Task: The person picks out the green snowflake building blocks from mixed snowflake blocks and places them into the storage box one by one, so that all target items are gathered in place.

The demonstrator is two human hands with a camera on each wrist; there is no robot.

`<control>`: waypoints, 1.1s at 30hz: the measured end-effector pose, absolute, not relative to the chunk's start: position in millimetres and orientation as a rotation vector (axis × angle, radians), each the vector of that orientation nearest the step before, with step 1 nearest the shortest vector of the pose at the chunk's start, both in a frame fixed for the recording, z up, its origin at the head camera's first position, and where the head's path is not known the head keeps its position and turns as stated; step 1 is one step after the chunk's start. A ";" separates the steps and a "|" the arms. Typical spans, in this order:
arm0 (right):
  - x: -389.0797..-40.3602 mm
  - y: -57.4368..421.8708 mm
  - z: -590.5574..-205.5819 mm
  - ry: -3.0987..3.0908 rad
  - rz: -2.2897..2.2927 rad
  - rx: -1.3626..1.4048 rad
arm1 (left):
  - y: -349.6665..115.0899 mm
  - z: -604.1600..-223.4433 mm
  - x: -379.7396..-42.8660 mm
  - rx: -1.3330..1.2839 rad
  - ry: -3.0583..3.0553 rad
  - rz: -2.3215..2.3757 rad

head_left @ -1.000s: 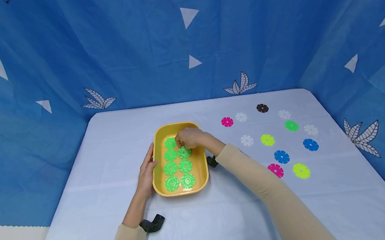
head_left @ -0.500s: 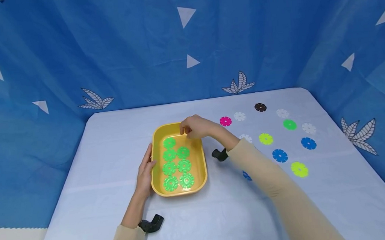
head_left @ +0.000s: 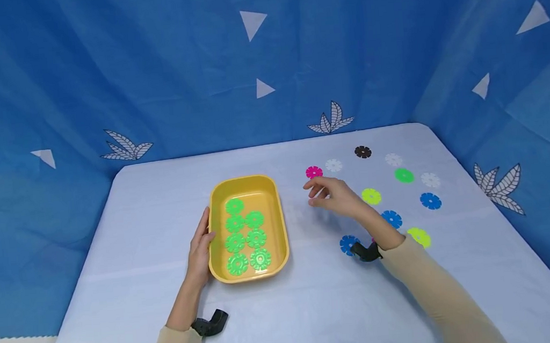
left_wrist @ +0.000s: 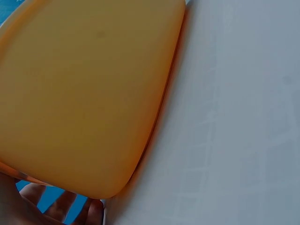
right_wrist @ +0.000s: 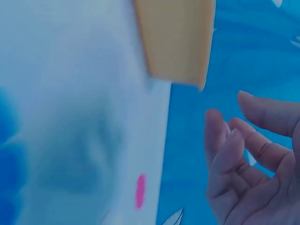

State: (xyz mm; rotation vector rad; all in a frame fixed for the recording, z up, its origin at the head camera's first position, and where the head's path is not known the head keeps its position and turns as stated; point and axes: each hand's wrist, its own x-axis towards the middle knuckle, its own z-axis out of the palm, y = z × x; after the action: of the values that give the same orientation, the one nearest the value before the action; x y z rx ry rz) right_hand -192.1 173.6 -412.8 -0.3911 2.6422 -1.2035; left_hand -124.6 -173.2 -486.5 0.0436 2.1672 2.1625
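A yellow tray (head_left: 242,187) stands left of the table's middle in the head view. Several green notched discs (head_left: 256,238) lie on its floor in two columns, the right column shorter at the far end. My left hand (head_left: 199,253) holds the tray's left side, with the thumb at the rim and the fingers along the outer wall. The tray's outer wall (left_wrist: 93,93) fills much of the left wrist view. To the right of the tray my right hand (head_left: 336,194) hovers over the table, fingers loosely bent, with nothing in them. The right wrist view shows those fingers (right_wrist: 227,154) apart from the tray.
Loose notched discs lie scattered on the right of the white table (head_left: 138,214): pink (head_left: 314,172), brown (head_left: 363,151), green (head_left: 404,175), yellow (head_left: 371,196), blue (head_left: 431,200) and white (head_left: 431,179). A blue curtain (head_left: 191,92) hangs behind and at the sides.
My right hand has lifted out of the tray and moved right, over the table. One green disc now lies at the spot it uncovered nearby. The left hand keeps its hold on the tray.
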 end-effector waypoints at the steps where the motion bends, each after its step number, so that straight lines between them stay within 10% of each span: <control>1: -189.5 182.0 -415.3 2.650 -1.200 -0.363 | -173.2 -486.4 -124.7 0.044 2.165 2.166; 19: -216.5 363.5 -416.8 2.802 -1.047 0.366 | -175.3 -484.8 -124.8 0.028 2.172 2.170; 33: -233.8 393.6 -447.6 2.674 -0.928 0.491 | -173.9 -487.5 -124.6 0.033 2.160 2.177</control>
State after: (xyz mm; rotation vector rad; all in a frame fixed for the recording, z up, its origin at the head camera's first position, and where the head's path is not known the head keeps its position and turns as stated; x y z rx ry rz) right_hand -233.8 393.6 -447.6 0.4913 2.6739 -0.9283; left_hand -124.6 -173.9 -487.5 0.0334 2.1604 2.1770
